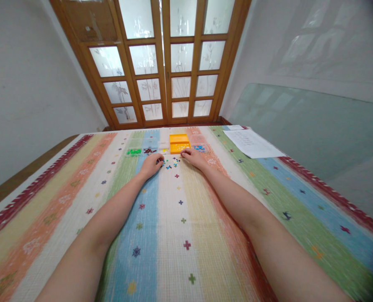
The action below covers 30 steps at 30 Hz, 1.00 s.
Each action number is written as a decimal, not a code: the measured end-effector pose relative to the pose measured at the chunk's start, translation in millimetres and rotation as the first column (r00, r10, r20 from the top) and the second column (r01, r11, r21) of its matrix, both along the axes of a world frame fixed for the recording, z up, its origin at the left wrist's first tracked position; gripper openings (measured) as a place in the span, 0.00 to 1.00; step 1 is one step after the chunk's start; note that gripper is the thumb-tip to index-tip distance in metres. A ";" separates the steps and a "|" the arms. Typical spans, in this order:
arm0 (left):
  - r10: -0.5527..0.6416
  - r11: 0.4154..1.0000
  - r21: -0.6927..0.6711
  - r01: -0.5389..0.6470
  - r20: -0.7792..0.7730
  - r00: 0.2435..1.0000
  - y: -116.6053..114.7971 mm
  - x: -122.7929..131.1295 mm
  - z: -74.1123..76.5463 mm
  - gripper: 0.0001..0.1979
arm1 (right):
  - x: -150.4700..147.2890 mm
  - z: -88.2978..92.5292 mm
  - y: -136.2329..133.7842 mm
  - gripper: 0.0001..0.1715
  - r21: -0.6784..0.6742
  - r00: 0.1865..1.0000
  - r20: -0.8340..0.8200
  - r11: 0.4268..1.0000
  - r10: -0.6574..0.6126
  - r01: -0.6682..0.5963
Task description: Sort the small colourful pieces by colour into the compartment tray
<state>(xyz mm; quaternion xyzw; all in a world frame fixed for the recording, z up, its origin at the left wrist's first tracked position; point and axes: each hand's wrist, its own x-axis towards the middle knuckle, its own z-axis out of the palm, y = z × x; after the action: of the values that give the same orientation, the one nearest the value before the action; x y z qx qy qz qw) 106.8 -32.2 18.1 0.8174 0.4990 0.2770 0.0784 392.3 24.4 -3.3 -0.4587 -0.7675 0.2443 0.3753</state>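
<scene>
Small mixed-colour pieces [172,163] lie loose on the striped cloth between my hands. My left hand [151,165] rests at their left side, fingers curled together; whatever they hold, if anything, is too small to make out. On the right, my right hand [193,158] has its thumb and fingertips pinched close to the front edge of an open orange box [179,139]. Light pieces lie in that box. Clear boxes stand beside it, with green pieces [134,152], dark brown pieces [149,150], yellow pieces [164,150] and blue pieces [199,148].
A striped, patterned tablecloth [186,209] covers the table. White printed sheets [252,142] lie at the far right. A glass-topped surface [299,113] leans along the right wall, and wooden glazed doors [164,75] stand beyond the table.
</scene>
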 end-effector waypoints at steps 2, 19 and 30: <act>-0.008 1.000 0.006 0.008 -0.009 1.000 0.6 -0.2 -1.1 0.06 | -0.1 -0.5 0.3 0.11 0.004 1.000 0.000 1.000 0.000 0.000; -0.151 0.983 0.086 0.163 -0.130 0.980 -4.9 2.9 3.4 0.11 | -1.8 11.9 -11.7 0.11 -0.004 1.000 0.017 1.000 -0.008 0.008; -0.175 0.979 0.070 0.192 -0.198 0.965 -6.8 3.9 7.8 0.14 | -0.9 2.0 -2.7 0.12 -0.007 1.000 0.008 1.000 -0.002 0.002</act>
<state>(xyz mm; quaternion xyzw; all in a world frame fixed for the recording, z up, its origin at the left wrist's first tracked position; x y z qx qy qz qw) 110.7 -39.0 25.8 0.8854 0.4138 0.2108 0.0195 391.4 21.8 -1.3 -0.4616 -0.7677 0.2449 0.3710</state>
